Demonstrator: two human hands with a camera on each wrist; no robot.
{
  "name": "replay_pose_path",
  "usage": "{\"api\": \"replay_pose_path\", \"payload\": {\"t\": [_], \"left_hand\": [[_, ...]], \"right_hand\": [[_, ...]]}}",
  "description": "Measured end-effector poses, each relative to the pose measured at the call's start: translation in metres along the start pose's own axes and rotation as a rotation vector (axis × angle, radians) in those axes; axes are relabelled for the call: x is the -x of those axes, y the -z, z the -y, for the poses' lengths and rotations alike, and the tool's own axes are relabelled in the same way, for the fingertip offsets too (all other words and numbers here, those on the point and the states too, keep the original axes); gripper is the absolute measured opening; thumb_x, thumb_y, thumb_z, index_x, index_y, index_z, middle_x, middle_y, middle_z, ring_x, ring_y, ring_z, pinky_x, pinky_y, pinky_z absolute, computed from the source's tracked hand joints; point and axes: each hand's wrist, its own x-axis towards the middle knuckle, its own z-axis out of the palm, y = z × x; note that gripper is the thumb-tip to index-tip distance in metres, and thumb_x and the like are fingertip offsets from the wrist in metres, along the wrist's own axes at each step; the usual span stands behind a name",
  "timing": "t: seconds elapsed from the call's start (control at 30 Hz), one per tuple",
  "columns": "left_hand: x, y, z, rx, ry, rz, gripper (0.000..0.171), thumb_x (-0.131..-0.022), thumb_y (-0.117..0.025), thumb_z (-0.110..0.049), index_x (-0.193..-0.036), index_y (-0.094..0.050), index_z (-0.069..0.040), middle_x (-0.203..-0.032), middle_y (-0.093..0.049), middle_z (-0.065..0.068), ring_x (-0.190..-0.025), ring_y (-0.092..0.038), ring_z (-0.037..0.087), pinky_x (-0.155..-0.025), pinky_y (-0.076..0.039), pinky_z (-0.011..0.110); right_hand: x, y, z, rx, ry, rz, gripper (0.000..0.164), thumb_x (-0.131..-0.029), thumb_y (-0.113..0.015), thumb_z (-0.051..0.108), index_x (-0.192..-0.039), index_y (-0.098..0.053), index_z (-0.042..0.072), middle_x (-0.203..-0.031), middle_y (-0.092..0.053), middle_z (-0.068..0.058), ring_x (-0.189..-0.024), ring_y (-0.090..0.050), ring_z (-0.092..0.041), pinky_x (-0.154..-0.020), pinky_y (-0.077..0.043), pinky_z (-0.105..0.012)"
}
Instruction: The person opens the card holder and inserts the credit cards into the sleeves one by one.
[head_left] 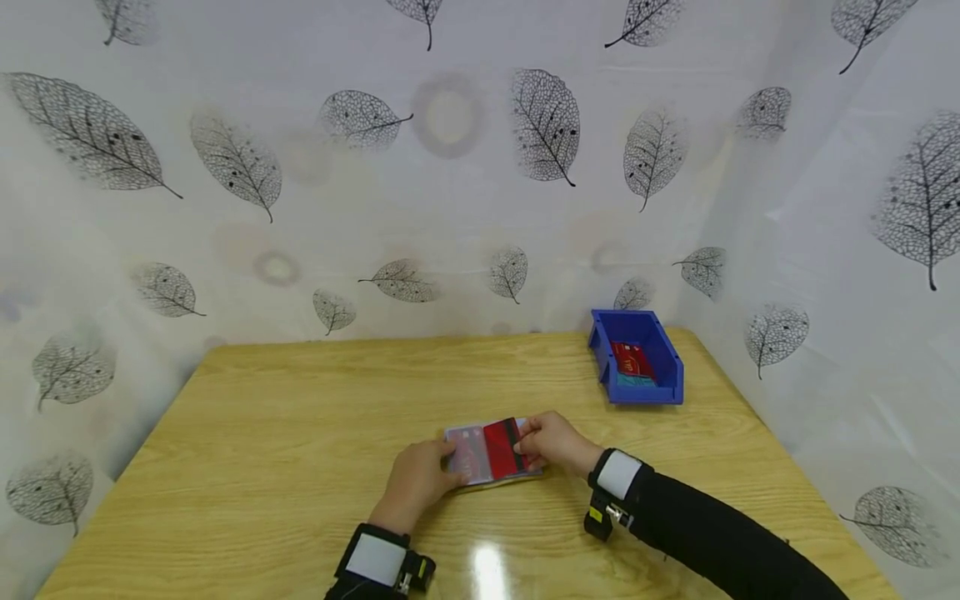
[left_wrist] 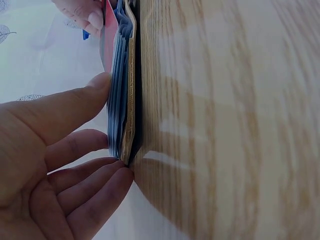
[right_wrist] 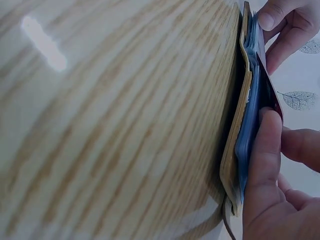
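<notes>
A card holder (head_left: 469, 455) with clear plastic sleeves lies spread open on the table. My left hand (head_left: 417, 477) grips its left side. In the left wrist view the thumb (left_wrist: 98, 85) presses on the sleeves while the other fingers rest along the outer edge. A red card (head_left: 498, 451) with a dark stripe lies over the right half of the holder. My right hand (head_left: 553, 442) pinches the card's right edge between thumb and fingers. The right wrist view shows the card (right_wrist: 270, 92) tilted up from the sleeves, with fingers on both its sides.
At the table's back right corner stands a blue open-front bin (head_left: 670, 367) with a red card (head_left: 632, 359) and something teal inside. The wooden table (head_left: 300, 425) meets a leaf-patterned curtain (head_left: 450, 208) at the back and sides.
</notes>
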Motion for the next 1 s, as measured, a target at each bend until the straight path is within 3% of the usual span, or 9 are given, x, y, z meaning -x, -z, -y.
{"api": "replay_pose_path", "payload": {"t": [0.57, 0.83, 1.0], "left_hand": [[0.001, 0.001, 0.001, 0.016, -0.014, -0.013, 0.053, -0.073, -0.085, -0.026, -0.118, -0.07, -0.003, -0.12, -0.065, 0.02, -0.109, -0.061, 0.039, -0.093, -0.048, 0.05], [0.001, 0.001, 0.0, 0.008, -0.011, -0.017, 0.053, -0.073, -0.085, -0.027, -0.118, -0.069, -0.004, -0.125, -0.063, 0.019, -0.113, -0.059, 0.039, -0.096, -0.046, 0.05], [0.001, 0.001, 0.001, -0.014, -0.032, -0.034, 0.053, -0.072, -0.085, -0.028, -0.116, -0.07, -0.004, -0.119, -0.066, 0.019, -0.108, -0.062, 0.037, -0.093, -0.048, 0.049]], "right_hand": [[-0.002, -0.006, 0.007, 0.065, 0.011, 0.012, 0.011, -0.087, -0.063, -0.004, -0.096, -0.061, -0.009, -0.078, -0.062, -0.009, -0.057, -0.06, -0.014, -0.057, -0.058, -0.033], [-0.006, -0.009, 0.007, 0.056, -0.015, 0.001, 0.009, -0.086, -0.064, -0.004, -0.094, -0.062, -0.008, -0.077, -0.062, -0.009, -0.056, -0.061, -0.014, -0.057, -0.058, -0.032], [-0.005, -0.014, 0.007, 0.027, -0.014, 0.004, 0.006, -0.088, -0.063, -0.003, -0.092, -0.06, -0.006, -0.077, -0.062, -0.009, -0.055, -0.061, -0.013, -0.056, -0.058, -0.031]]}}
